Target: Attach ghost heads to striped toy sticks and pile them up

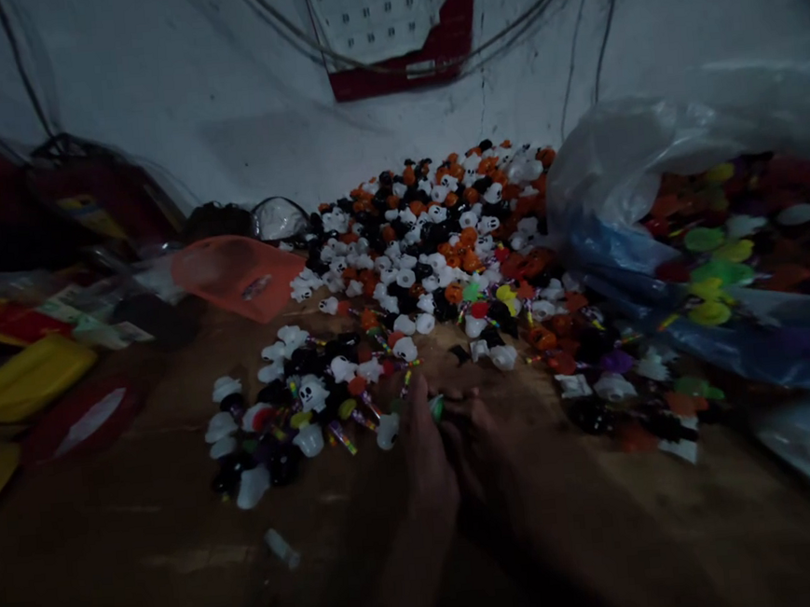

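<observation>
Nearest, a small pale piece [282,549] lies on the tabletop [148,520]. My left hand [429,456] and right hand [484,442] stand close together, a small green item [437,408] showing between them; in this dimness I cannot tell how far either is closed or which, if any, grips it. Just left sits a loose trinket pile [312,394]. Farther back, a larger heap [436,215] of orange, black and white trinkets lies before the wall [238,139].
</observation>
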A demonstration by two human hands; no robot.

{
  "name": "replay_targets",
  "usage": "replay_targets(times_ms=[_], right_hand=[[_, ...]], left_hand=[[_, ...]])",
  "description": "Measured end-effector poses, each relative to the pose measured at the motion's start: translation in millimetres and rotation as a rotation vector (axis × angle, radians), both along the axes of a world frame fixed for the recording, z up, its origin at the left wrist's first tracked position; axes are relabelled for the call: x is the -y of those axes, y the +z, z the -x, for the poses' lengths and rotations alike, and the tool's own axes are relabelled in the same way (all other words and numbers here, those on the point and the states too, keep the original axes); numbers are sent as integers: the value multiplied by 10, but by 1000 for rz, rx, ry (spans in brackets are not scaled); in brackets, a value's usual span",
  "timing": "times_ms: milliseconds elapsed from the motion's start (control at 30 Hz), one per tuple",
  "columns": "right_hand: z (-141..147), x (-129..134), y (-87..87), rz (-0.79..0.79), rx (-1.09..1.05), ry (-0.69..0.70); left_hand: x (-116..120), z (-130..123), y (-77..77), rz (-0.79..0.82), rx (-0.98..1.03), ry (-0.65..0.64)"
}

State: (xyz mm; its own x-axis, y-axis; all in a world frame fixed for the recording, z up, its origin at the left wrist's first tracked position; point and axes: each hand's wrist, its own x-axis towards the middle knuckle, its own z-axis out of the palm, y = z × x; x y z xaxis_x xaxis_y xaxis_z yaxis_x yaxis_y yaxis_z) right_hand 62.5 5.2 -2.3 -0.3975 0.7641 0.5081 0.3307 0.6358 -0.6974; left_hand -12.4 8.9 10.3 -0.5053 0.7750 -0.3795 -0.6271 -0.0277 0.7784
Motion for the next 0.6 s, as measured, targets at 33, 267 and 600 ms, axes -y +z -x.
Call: replay_targets(times_ms=[33,267,600], right_hand=[[33,-5,11,13,34,2],[-177,-229,-25,-159,483,-169],[-942,-755,114,-33,701,-484]], left_hand=[[-5,90,33,13,-92,20],[-67,1308,394,18,-1225,154],[-1040,925,306,397,-2076,-305]])
